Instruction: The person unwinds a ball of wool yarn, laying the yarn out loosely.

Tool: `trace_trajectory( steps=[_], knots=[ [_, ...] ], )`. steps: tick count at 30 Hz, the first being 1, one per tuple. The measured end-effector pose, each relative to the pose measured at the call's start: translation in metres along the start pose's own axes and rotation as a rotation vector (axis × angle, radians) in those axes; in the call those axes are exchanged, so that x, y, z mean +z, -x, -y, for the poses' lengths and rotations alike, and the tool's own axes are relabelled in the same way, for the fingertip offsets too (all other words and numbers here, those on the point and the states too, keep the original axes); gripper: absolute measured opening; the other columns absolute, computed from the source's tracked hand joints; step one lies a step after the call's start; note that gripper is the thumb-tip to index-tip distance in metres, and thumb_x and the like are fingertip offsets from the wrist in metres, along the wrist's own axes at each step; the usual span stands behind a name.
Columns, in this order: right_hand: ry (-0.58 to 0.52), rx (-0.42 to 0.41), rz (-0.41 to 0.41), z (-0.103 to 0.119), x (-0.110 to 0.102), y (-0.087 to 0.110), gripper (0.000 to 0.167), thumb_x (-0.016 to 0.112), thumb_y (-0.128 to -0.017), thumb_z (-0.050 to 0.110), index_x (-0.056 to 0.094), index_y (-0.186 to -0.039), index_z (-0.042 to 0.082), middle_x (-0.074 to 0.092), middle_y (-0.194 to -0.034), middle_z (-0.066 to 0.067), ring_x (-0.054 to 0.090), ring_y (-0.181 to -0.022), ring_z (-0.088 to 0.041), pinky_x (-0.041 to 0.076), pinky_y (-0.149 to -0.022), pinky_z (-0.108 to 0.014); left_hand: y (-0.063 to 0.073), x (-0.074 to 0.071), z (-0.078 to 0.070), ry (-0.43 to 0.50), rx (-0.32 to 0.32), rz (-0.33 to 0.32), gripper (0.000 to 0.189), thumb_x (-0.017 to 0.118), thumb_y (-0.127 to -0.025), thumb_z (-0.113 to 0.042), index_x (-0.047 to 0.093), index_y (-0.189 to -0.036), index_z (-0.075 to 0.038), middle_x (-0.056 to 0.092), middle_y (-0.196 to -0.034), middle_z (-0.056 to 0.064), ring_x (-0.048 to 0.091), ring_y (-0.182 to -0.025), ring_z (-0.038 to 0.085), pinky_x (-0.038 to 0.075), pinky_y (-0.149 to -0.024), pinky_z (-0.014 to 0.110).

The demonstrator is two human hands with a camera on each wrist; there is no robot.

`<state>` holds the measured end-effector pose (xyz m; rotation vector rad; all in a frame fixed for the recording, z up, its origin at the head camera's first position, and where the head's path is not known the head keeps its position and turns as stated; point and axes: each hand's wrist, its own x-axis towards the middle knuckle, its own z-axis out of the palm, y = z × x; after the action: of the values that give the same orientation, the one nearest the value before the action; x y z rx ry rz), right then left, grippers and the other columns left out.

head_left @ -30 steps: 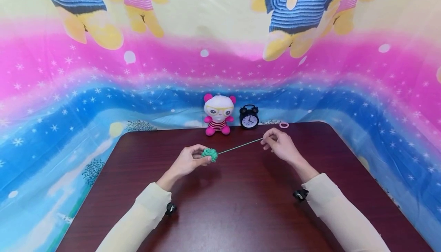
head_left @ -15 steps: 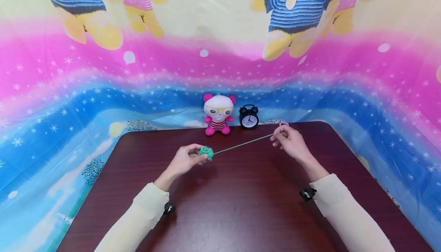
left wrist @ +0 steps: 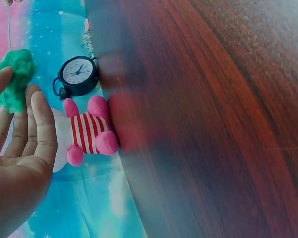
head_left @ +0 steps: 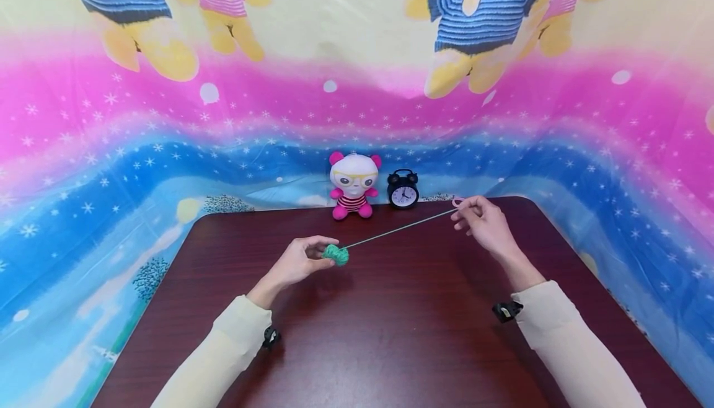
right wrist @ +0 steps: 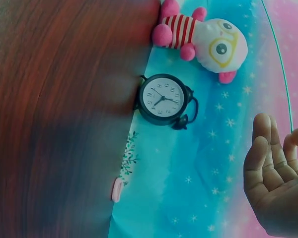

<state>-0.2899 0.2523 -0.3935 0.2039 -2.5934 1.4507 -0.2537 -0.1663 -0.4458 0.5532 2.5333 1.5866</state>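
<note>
My left hand [head_left: 295, 263] pinches a small bundle of green yarn [head_left: 336, 255] between thumb and fingers, above the table. In the left wrist view the yarn bundle [left wrist: 21, 74] looks fluffy, with the thumb pressed on its side. A taut green strand [head_left: 398, 229] runs from it up to the right. My right hand [head_left: 486, 225] pinches the strand's other end between thumb and index finger. In the right wrist view the strand [right wrist: 282, 59] comes down to those fingertips, while the other fingers of the right hand [right wrist: 278, 178] curve loosely.
A pink and white plush panda [head_left: 354, 186] sits at the back edge of the dark wooden table [head_left: 357, 333]. Beside it stands a black alarm clock [head_left: 403, 190]. A small pink ring [head_left: 457, 201] lies at the back edge, partly behind the right hand. Printed cloth [head_left: 357, 110] hangs around the table.
My right hand has moved right and slightly away, and the strand between the hands has lengthened. The left hand has shifted a little left, and the yarn bundle has turned in its fingers.
</note>
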Motion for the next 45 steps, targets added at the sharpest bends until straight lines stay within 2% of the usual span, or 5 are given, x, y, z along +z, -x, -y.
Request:
trace_trajectory(
  steps=[8,18,21,30,45],
  knots=[
    [-0.048,-0.009,-0.03,0.004,-0.008,0.002,0.028,0.047,-0.106,0.031,0.054,-0.112,0.004,0.074,-0.095,-0.006,0.07,-0.075,-0.008,0.058,-0.066,-0.03,0.0,-0.001,0.0,-0.09,-0.017,-0.049,0.011,0.073,-0.09,-0.014,0.076,-0.101,-0.014,0.07,-0.089,0.002,0.064,-0.079,0.014,0.053,-0.073,0.028],
    [-0.036,-0.005,-0.018,0.004,-0.007,0.002,0.035,0.046,-0.107,0.033,0.054,-0.116,0.001,0.072,-0.105,-0.022,0.071,-0.076,-0.007,0.059,-0.068,-0.033,-0.003,0.003,-0.004,-0.026,-0.011,-0.026,0.02,0.074,-0.09,-0.012,0.073,-0.109,-0.008,0.073,-0.098,0.015,0.069,-0.088,0.033,0.056,-0.071,0.027],
    [-0.032,-0.005,-0.018,0.002,-0.007,0.002,0.035,0.047,-0.106,0.034,0.054,-0.115,0.001,0.073,-0.101,-0.018,0.07,-0.075,-0.006,0.059,-0.067,-0.032,-0.005,0.007,-0.006,-0.034,-0.006,-0.032,0.019,0.075,-0.089,-0.013,0.074,-0.107,-0.011,0.073,-0.096,0.011,0.069,-0.086,0.024,0.055,-0.073,0.027],
    [-0.023,0.004,-0.028,-0.001,-0.007,0.002,0.029,0.049,-0.106,0.032,0.057,-0.111,0.004,0.072,-0.088,0.005,0.069,-0.074,-0.006,0.059,-0.068,-0.035,-0.017,0.03,-0.014,-0.162,0.047,-0.028,0.023,0.076,-0.087,-0.015,0.073,-0.11,-0.013,0.074,-0.105,0.004,0.071,-0.093,0.015,0.057,-0.085,0.034],
    [-0.009,0.023,-0.016,-0.004,-0.007,0.003,0.026,0.049,-0.105,0.028,0.057,-0.112,0.004,0.073,-0.098,-0.012,0.071,-0.076,-0.011,0.058,-0.067,-0.031,-0.041,0.078,-0.028,-0.285,0.096,0.061,0.025,0.076,-0.088,-0.016,0.072,-0.113,-0.011,0.07,-0.11,0.006,0.07,-0.102,0.021,0.056,-0.094,0.044]
  ],
)
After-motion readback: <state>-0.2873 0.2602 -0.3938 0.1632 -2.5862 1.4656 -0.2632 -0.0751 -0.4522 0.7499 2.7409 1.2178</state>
